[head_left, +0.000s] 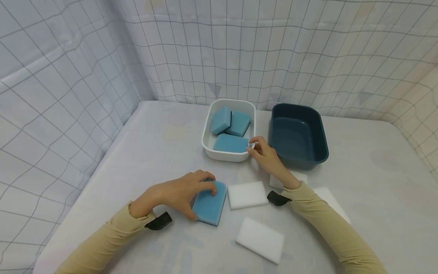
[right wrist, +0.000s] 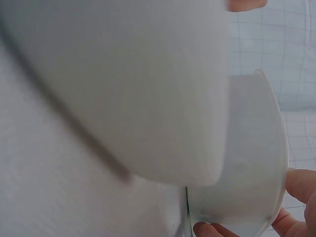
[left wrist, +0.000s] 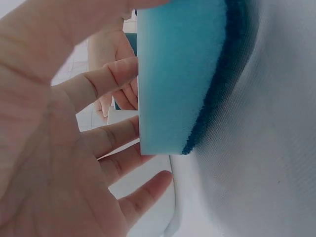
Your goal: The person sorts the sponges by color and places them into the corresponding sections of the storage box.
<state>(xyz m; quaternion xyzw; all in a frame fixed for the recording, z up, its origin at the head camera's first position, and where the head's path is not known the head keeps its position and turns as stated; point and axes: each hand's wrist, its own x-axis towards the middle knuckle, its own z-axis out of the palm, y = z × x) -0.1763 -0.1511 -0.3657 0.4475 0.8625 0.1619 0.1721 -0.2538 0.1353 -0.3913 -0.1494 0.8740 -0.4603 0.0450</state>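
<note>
My left hand spans a blue sponge with a dark scouring layer underneath, which lies on the table. The thumb is along its near-left edge, and the fingers bend over its top and far end. In the left wrist view the little finger stands clear of the blue sponge. At the near right corner of a white box, my right hand holds the rim between thumb and forefinger. Three blue sponges lie inside that box. The right wrist view shows fingers at the rim of the white box.
A dark blue box stands right of the white one. Several white sponges lie on the table, among them one between my hands and another nearer me. Gridded cloth hangs behind the table and along its sides.
</note>
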